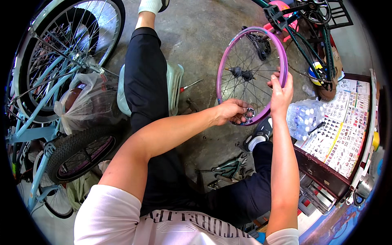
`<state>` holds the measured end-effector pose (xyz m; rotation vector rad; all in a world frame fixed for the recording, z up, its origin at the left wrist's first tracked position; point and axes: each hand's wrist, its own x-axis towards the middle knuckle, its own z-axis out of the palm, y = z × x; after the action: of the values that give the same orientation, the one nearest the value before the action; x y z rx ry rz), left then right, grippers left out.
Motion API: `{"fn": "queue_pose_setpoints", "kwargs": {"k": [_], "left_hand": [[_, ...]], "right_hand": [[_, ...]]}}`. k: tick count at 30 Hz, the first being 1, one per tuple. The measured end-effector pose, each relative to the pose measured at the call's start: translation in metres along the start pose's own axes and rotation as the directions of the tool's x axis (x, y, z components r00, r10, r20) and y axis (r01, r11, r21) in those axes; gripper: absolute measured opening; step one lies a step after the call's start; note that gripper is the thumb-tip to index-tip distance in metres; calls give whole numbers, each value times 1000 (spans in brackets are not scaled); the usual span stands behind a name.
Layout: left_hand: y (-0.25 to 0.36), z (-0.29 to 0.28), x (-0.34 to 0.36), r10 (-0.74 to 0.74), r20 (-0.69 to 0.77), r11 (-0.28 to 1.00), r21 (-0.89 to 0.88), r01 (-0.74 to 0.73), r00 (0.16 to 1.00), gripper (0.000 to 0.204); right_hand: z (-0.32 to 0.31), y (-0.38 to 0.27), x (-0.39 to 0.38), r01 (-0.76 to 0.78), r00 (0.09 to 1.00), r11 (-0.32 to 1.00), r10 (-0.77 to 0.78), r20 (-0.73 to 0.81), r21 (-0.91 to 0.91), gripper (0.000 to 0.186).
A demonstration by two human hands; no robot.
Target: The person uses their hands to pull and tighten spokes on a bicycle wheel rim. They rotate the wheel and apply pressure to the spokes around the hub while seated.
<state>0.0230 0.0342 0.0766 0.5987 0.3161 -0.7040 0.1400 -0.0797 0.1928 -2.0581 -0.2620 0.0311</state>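
Observation:
A purple bicycle wheel rim [223,61] with black spokes and a black hub [241,73] is held tilted in front of me. My right hand [279,94] grips the rim at its right side, fingers wrapped round it. At the lower part of the wheel, my left hand [237,111] has its fingers curled on a small round silver tool [250,113] among the spokes beside the rim.
Pale blue bicycles [53,96], a plastic bag [81,102] and a loose tire [61,167] crowd the left. A stool [174,90], screwdriver [190,85] and pliers [228,167] lie around my legs. A dark green bicycle frame [304,45], bottle pack [304,118] and table [339,134] are at right.

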Motion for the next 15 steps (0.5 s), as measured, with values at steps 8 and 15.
{"fn": "queue_pose_setpoints", "kwargs": {"k": [8, 15], "left_hand": [[-3, -2, -1, 1, 27, 998, -65, 1, 1000, 41], [7, 11, -5, -34, -16, 998, 47, 35, 999, 43]], "right_hand": [[-6, 7, 0, 0, 1000, 1000, 0, -11, 3, 32], [-10, 12, 0, 29, 1000, 999, -29, 0, -38, 33]]}}
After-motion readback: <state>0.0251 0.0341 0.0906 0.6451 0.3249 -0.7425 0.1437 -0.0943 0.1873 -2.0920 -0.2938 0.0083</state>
